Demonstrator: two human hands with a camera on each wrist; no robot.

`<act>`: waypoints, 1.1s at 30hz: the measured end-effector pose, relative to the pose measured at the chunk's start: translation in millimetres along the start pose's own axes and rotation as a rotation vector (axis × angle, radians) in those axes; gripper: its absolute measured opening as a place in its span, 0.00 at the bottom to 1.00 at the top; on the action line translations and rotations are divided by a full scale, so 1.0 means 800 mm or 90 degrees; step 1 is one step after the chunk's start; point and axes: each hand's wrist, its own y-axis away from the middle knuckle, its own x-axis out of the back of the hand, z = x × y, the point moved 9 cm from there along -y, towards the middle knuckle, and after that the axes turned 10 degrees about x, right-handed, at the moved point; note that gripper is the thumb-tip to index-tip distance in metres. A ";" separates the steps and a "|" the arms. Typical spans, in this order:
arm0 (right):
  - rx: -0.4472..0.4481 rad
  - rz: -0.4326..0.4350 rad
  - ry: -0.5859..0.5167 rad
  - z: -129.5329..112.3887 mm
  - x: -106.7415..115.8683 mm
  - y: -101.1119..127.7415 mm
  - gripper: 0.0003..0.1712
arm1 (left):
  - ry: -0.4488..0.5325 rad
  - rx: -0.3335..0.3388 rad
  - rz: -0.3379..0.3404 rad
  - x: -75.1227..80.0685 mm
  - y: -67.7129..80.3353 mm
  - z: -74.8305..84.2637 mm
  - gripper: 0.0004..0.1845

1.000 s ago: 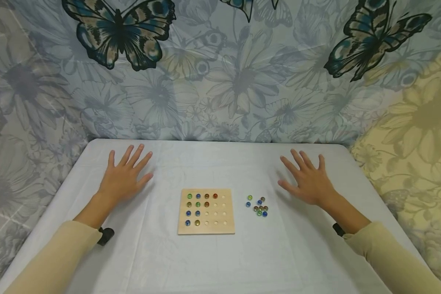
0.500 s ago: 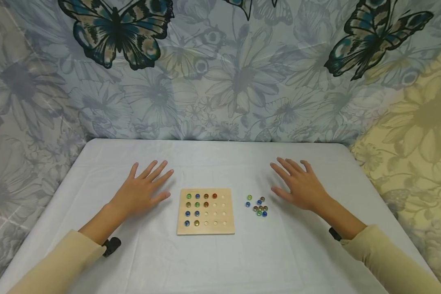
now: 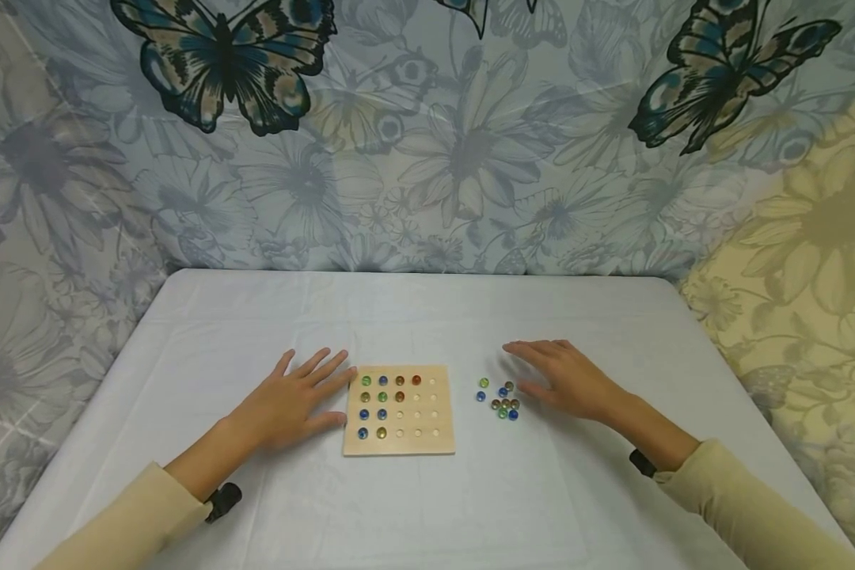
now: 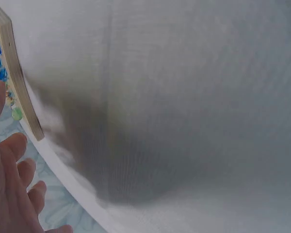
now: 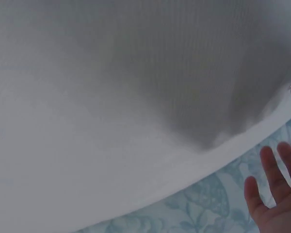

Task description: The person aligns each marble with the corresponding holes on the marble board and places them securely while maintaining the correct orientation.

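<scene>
Both hands have slid inward and nearer since the earlier frames. The left hand [image 3: 288, 408] now lies flat on the white tablecloth [image 3: 413, 507] with its fingers straight and spread, fingertips reaching the left edge of the wooden peg board [image 3: 399, 409]; whether they actually touch it cannot be told. The right hand [image 3: 566, 380] has its fingers extended and relaxed, holding nothing, just right of the loose marbles [image 3: 502, 400], with its thumb beside them. The board sits at the middle of the table, ten marbles filling holes in its left columns and top row. The loose cluster lies on the cloth just right of the board. Butterfly-printed fabric [image 3: 427, 134] hangs at the far side.
</scene>
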 end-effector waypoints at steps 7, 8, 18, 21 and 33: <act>-0.004 0.015 -0.118 -0.005 -0.004 -0.003 0.34 | 0.036 0.006 -0.032 -0.013 0.001 0.003 0.41; -0.005 0.015 -0.134 -0.005 -0.005 -0.003 0.34 | 0.036 0.008 -0.033 -0.014 0.001 0.004 0.41; -0.020 0.008 -0.166 -0.002 -0.013 -0.007 0.29 | 0.040 0.004 -0.035 -0.015 0.002 0.007 0.43; -0.023 0.006 -0.168 -0.002 -0.015 -0.008 0.28 | 0.048 -0.003 -0.049 -0.016 0.002 0.010 0.46; -0.029 -0.012 -0.157 -0.004 -0.023 -0.008 0.23 | 0.058 0.004 -0.086 -0.021 0.002 0.013 0.50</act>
